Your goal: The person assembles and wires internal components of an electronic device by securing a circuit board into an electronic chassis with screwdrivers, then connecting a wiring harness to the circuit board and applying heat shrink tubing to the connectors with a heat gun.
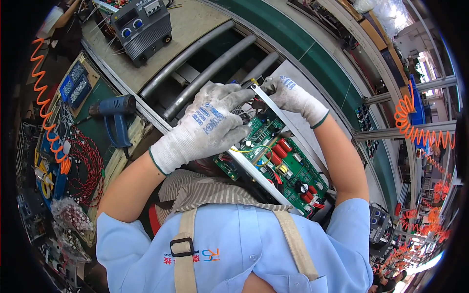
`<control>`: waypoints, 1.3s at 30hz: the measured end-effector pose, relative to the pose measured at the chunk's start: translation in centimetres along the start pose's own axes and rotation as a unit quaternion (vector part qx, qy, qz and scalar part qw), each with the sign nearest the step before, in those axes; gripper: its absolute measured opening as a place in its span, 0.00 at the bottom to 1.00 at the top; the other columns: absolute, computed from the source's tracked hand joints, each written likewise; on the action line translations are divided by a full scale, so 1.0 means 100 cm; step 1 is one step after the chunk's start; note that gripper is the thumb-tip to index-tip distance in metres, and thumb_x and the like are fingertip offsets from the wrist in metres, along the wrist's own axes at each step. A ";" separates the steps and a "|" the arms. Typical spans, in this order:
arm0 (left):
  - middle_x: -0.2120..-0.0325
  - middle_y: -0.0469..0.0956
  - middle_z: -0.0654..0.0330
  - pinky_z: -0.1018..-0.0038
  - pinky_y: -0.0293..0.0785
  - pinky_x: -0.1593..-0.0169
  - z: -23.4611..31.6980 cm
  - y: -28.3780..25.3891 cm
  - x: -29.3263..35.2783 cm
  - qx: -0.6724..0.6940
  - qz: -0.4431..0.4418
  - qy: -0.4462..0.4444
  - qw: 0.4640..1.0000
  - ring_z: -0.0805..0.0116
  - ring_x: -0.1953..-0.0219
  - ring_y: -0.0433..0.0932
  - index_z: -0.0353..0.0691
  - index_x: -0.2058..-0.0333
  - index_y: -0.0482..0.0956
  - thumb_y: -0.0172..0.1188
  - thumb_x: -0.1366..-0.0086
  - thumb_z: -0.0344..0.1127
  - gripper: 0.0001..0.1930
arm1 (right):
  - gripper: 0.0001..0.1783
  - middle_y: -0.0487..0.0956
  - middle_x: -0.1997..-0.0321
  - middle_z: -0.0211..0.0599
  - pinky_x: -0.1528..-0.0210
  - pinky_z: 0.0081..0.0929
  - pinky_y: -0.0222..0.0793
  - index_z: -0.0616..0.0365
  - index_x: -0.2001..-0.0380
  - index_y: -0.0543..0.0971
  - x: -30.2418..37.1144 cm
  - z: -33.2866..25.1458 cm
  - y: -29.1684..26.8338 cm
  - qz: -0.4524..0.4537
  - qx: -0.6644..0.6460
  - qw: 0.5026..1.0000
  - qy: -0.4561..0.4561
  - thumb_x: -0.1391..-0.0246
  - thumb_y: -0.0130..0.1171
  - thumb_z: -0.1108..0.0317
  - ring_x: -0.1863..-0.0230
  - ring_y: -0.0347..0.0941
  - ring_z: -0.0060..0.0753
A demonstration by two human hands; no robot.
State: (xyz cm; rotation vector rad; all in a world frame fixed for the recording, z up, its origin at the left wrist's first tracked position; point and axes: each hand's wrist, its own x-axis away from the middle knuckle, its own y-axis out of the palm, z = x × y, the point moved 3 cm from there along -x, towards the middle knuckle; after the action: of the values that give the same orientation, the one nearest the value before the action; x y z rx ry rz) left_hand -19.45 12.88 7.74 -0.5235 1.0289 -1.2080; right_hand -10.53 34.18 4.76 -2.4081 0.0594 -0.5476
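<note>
A metal chassis (266, 184) lies at an angle before me, holding a green circuit board (293, 171) with red cylindrical components and thin wires. My left hand (210, 117), in a white-grey knit glove, reaches over its far left part. Those fingers are bent around the far end, and their tips are hidden among wires. At the far corner, beside the upper end of a metal rail (276, 108), my gloved right hand (290, 96) has its fingers closed. What either hand grips cannot be made out.
Metal rollers (210, 68) run beyond the chassis. A blue power screwdriver (115, 117) lies on the left bench, near blue bins of screws (75, 88) and red wires (85, 166). A dark boxed machine (141, 29) stands at far left. Orange coiled hoses (405, 112) hang at right.
</note>
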 end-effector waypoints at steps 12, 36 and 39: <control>0.56 0.80 0.63 0.47 0.49 0.31 0.015 -0.009 -0.027 -0.233 -0.050 0.049 0.970 0.60 0.40 0.69 0.47 0.70 0.85 0.63 0.43 0.42 0.08 | 0.19 0.83 0.55 0.41 0.53 0.28 0.74 0.58 0.55 0.83 0.008 0.032 0.010 0.068 -0.060 0.996 -0.009 0.47 0.65 0.60 0.57 0.80 0.32; 0.33 0.60 0.60 0.49 0.42 0.29 0.000 0.011 -0.067 -0.326 -0.306 -0.008 0.894 0.53 0.28 0.48 0.57 0.63 0.87 0.68 0.48 0.43 0.12 | 0.18 0.84 0.58 0.40 0.52 0.30 0.74 0.60 0.53 0.82 -0.007 0.020 0.012 -0.022 -0.080 0.994 -0.071 0.41 0.56 0.60 0.56 0.78 0.34; 0.39 0.66 0.59 0.49 0.46 0.29 -0.016 0.013 -0.055 -0.282 -0.234 0.049 0.929 0.52 0.31 0.54 0.56 0.72 0.87 0.70 0.53 0.42 0.07 | 0.22 0.84 0.60 0.38 0.49 0.29 0.72 0.59 0.53 0.82 -0.008 0.040 0.015 -0.017 -0.082 0.994 -0.072 0.41 0.57 0.54 0.57 0.78 0.30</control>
State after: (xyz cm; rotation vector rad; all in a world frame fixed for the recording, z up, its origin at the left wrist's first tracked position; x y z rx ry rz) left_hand -20.24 18.67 7.94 -1.2232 1.3952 -1.3531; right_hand -9.56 35.56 0.77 -2.6059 0.0008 -0.3973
